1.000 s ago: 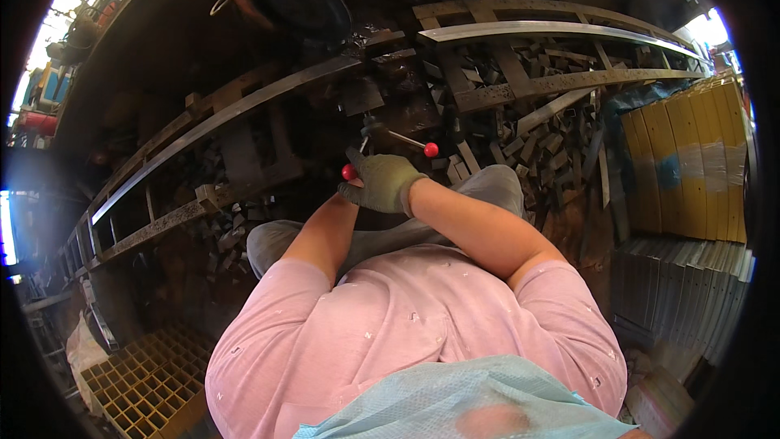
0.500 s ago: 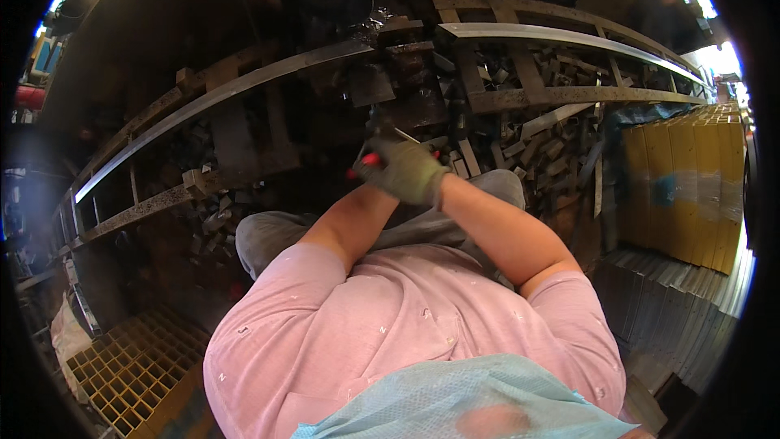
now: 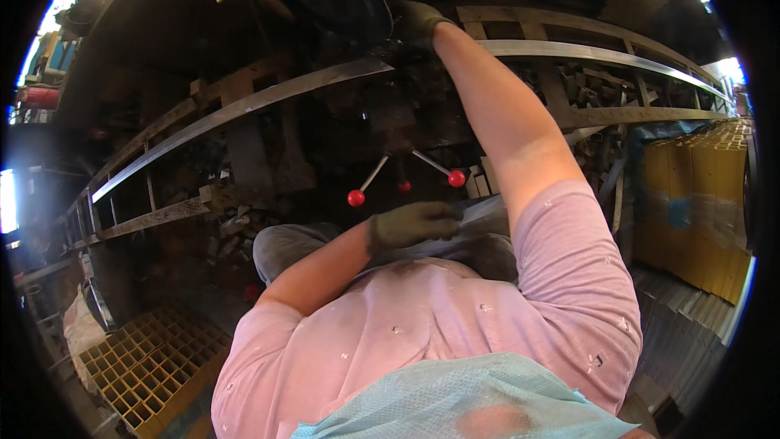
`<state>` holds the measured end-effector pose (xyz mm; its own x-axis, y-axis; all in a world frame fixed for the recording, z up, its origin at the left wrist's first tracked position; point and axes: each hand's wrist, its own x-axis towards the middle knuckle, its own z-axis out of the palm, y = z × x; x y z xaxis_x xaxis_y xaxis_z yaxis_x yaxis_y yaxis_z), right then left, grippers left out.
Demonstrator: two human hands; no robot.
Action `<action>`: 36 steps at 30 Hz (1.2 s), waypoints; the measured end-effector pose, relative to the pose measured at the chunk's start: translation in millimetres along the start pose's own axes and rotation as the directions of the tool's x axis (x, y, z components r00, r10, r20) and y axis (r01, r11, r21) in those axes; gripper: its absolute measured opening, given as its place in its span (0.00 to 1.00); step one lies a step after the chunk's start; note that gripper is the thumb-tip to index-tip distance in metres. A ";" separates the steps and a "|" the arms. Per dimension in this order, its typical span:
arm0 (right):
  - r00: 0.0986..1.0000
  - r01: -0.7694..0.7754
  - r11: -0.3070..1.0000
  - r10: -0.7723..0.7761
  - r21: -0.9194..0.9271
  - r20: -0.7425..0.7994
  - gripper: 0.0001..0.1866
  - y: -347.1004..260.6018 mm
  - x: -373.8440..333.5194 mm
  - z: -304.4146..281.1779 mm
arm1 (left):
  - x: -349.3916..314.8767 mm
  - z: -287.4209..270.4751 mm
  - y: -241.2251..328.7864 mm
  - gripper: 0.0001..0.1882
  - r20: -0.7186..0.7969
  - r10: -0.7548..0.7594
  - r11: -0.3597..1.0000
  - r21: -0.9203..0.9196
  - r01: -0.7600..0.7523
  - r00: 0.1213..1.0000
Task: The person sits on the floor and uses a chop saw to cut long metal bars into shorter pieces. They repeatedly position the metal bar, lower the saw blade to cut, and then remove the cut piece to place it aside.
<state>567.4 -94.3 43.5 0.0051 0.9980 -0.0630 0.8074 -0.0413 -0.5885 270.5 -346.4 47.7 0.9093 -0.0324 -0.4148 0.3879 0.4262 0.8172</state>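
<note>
My left hand (image 3: 416, 223), in an olive-green work glove, rests above my lap with its fingers stretched out and nothing in them. Just ahead of it is a clamp handle (image 3: 398, 146) with metal spokes and red ball knobs. My right hand (image 3: 418, 23), gloved alike, reaches far forward beside a dark round machine part (image 3: 331, 4); its fingers are lost in shadow. Below that part, a long metal bar (image 3: 244, 106) runs in from the left and ends near the machine's middle. Another metal bar (image 3: 601, 53) stretches off to the right, passing by my right forearm.
Wooden frames (image 3: 154, 218) support the bars on both sides. Cut metal offcuts (image 3: 605, 85) lie heaped among them. Yellow rectangular tubes are stacked at right (image 3: 695, 195) and lower left (image 3: 150, 366). Grey metal lengths (image 3: 682, 317) are piled at the lower right.
Both hands were together at the red-knobbed handle. The right has gone forward to the round machine part; the left has drawn back toward my lap. The handle is now uncovered.
</note>
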 end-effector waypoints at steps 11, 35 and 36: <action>0.995 -0.058 0.992 0.066 0.109 -0.071 0.32 -6.5 37.5 26.8 | -158.2 -9.6 -27.3 0.32 -0.379 0.022 0.938 -0.313 -0.151 0.925; 0.925 -0.258 0.966 0.255 0.027 -0.283 0.33 72.6 -175.7 -167.5 | -185.4 -19.0 -35.2 0.26 -0.567 0.131 0.978 -0.060 -0.199 0.813; 0.938 -0.245 0.969 0.240 0.013 -0.250 0.34 86.3 -212.0 -176.7 | -188.0 -21.4 -33.8 0.26 -0.591 0.082 0.985 -0.073 -0.154 0.803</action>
<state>740.3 -301.0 148.5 0.3462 0.9382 0.0012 0.7739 -0.2849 -0.5656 83.3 -335.4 89.5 0.6730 0.5428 -0.5025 0.2314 0.4907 0.8400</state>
